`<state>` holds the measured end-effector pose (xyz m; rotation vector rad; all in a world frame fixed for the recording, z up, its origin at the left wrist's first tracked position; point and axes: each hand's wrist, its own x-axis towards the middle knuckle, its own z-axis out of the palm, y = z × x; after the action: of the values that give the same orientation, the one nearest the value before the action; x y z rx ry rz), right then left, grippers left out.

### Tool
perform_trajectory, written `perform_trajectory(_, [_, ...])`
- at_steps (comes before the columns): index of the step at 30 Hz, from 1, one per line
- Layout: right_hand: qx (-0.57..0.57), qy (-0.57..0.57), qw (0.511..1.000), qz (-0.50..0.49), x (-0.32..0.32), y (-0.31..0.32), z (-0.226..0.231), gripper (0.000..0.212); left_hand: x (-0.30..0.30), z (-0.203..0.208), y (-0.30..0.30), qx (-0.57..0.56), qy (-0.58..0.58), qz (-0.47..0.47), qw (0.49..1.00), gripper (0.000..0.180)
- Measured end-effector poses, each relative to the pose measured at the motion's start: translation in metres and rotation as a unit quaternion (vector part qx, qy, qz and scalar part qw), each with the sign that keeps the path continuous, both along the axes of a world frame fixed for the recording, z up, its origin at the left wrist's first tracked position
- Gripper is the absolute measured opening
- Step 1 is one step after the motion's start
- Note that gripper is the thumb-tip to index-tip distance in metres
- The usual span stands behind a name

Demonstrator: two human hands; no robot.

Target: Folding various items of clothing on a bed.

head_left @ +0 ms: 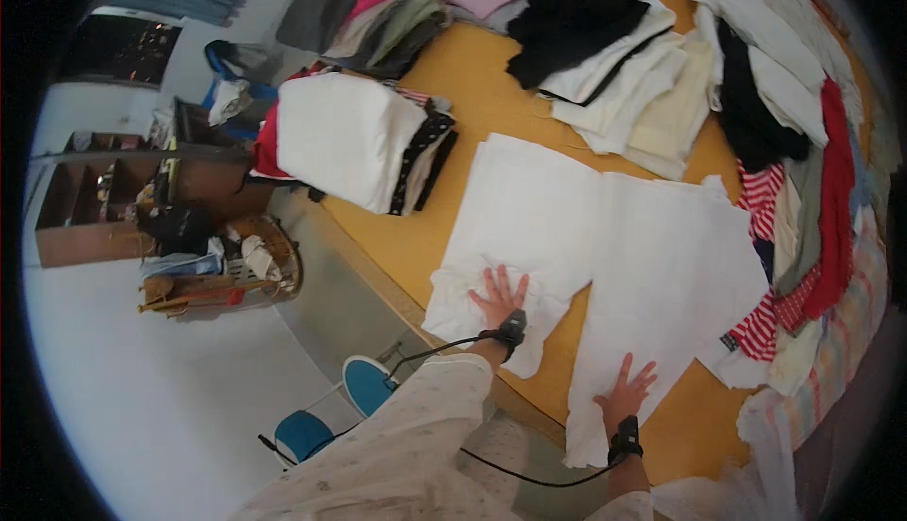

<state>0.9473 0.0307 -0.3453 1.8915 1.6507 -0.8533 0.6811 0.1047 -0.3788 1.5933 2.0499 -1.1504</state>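
A large white piece of cloth [661,247], shaped like a pair of trousers, lies spread on the yellow tabletop [430,256], with a gap between its two lower parts. On its left lower part, where the fabric is wrinkled, my left hand [500,299] rests palm down with fingers spread. My right hand [625,393] lies flat on the other lower part, fingers apart. Neither hand grips anything. Both wrists carry dark strapped devices with black cables.
Left of the cloth sits a folded stack [350,138] topped in white. Behind are grey and green folded clothes [402,25] and a black garment [572,20] on white ones. Mixed clothes [831,200] are heaped along the right. A blue-seated chair [368,386] stands below the table edge.
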Motion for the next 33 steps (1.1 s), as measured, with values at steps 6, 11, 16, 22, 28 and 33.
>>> perform_trajectory(6, [0.015, 0.003, 1.000, 0.005, 0.005, -0.003, 0.005, 0.123, 0.012, 0.016, 0.006, -0.023, 0.015, -0.009, 1.000, 0.063])
perform_trajectory(11, [-0.010, 0.005, 1.000, -0.005, -0.001, 0.000, 0.006, 0.123, 0.009, 0.017, 0.005, -0.026, 0.025, -0.004, 0.999, 0.065])
perform_trajectory(16, [0.018, -0.031, 0.999, 0.028, 0.006, -0.007, -0.005, 0.127, 0.012, 0.021, 0.009, -0.024, -0.014, 0.014, 1.000, 0.063])
perform_trajectory(22, [0.022, -0.036, 0.998, 0.048, 0.003, -0.007, -0.005, 0.129, 0.005, 0.009, 0.001, -0.006, 0.005, 0.003, 1.000, 0.064])
perform_trajectory(28, [0.015, -0.049, 0.997, 0.054, 0.008, -0.008, -0.004, 0.128, 0.009, -0.009, -0.005, 0.023, 0.014, -0.013, 1.000, 0.059])
perform_trajectory(33, [0.004, 0.006, 1.000, -0.018, -0.003, -0.003, 0.003, 0.118, -0.012, -0.032, -0.018, 0.087, 0.019, -0.010, 0.996, 0.056])
